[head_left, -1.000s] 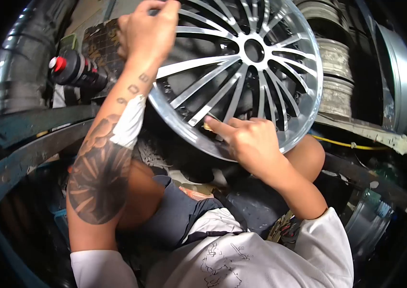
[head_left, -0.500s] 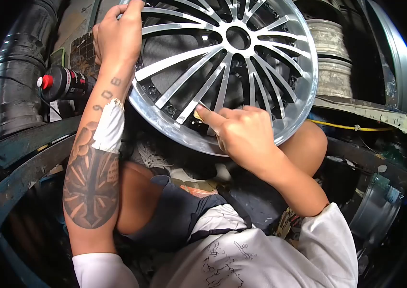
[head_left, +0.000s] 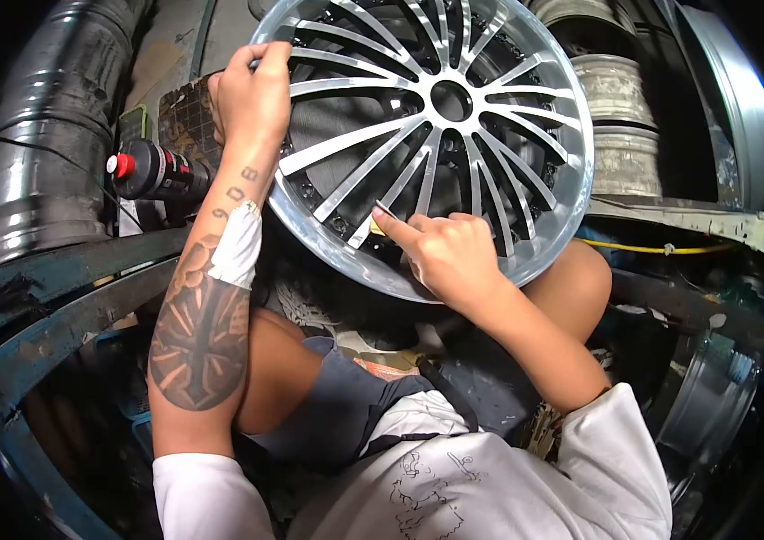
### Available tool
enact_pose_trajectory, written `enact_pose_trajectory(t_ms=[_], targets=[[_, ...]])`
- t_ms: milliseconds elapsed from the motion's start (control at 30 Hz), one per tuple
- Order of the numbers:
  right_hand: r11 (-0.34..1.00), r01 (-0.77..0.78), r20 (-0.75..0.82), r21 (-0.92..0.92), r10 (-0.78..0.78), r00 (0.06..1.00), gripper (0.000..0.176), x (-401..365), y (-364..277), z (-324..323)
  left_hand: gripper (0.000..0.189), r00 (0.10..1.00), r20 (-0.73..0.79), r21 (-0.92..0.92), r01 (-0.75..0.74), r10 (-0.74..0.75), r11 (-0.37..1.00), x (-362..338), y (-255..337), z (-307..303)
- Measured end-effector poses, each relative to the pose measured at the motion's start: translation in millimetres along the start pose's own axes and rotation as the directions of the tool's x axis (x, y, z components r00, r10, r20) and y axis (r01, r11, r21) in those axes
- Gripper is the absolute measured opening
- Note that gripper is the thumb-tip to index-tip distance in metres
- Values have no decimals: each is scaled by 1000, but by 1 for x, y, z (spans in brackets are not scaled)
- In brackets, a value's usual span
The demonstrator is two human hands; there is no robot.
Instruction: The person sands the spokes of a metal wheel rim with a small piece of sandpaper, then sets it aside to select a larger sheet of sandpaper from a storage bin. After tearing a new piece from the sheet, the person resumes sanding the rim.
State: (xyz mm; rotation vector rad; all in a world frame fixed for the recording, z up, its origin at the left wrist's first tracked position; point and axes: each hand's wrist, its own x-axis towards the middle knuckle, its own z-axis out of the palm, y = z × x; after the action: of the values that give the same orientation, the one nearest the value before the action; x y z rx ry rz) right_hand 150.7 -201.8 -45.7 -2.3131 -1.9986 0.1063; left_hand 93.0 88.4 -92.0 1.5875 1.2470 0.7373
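Note:
A multi-spoke alloy wheel (head_left: 483, 99) with bright machined spokes, dark gaps and a polished lip is tilted in front of me. At its upper left edge, my left hand (head_left: 254, 103) is closed around the rim; some fingertips are hidden behind it. My right hand (head_left: 456, 254) lies over the wheel's lower edge, index finger stretched along a lower-left spoke. Under that finger is a small yellowish folded piece (head_left: 376, 226), possibly sandpaper, pressed against the spoke near its outer end. Its other side is covered by the fingers.
A black bottle (head_left: 152, 169) with a red cap lies left of my forearm. Large metal wheel barrels (head_left: 49, 162) stand at far left. More stacked rims (head_left: 614, 157) are at right, above a worn ledge (head_left: 697, 223) with a yellow cable (head_left: 661, 248). Blue metal bars (head_left: 76, 270) cross the left side.
The wheel and my left hand sit lower in view, the left hand also farther right, with its grip kept. My right fingertip stays on the same spoke, shifted slightly along it.

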Motion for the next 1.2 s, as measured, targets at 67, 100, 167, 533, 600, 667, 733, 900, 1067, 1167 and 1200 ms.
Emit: enact_pose_trajectory(t_ms=[67, 100, 167, 533, 600, 667, 733, 900, 1067, 1167, 1200], targets=[[999, -29, 93, -36, 32, 995, 41, -8, 6, -17, 47, 1000, 4, -28, -15, 15, 999, 2, -1, -1], [994, -106, 165, -5, 106, 981, 33, -9, 4, -31, 47, 999, 14, -75, -33, 34, 997, 3, -2, -1], [923, -150, -54, 354, 180, 982, 29, -9, 11, -41, 42, 998, 41, -220, -45, 55, 975, 6, -5, -1], [-85, -285, 297, 955, 337, 894, 19, -6, 17, -22, 22, 985, 173, -538, 88, 7, 838, -16, 23, -15], [-72, -240, 250, 968, 321, 913, 19, -3, 14, -24, 22, 987, 160, -515, 78, 7, 853, -15, 21, -14], [-52, -232, 236, 971, 331, 914, 18, -5, 15, -14, 24, 992, 125, -510, 43, 25, 859, -9, 14, -10], [-88, -256, 270, 963, 365, 891, 18, -4, 8, -9, 26, 995, 84, -458, -2, 46, 889, -7, 11, -8], [854, -163, 63, 494, 152, 986, 29, 4, 3, -25, 34, 998, 11, -387, -55, 64, 920, 1, 1, 0], [931, 1, 124, 366, -49, 991, 34, 8, 4, -22, 40, 1000, 30, -276, 7, 1, 961, 0, 4, -2], [955, 210, 29, 210, -220, 975, 45, 13, 4, -15, 43, 998, 30, -195, 52, -47, 979, -3, 8, -2], [955, 251, 25, 159, -259, 966, 45, 14, 5, -12, 43, 998, 27, -168, 65, -61, 984, -3, 8, -2]])
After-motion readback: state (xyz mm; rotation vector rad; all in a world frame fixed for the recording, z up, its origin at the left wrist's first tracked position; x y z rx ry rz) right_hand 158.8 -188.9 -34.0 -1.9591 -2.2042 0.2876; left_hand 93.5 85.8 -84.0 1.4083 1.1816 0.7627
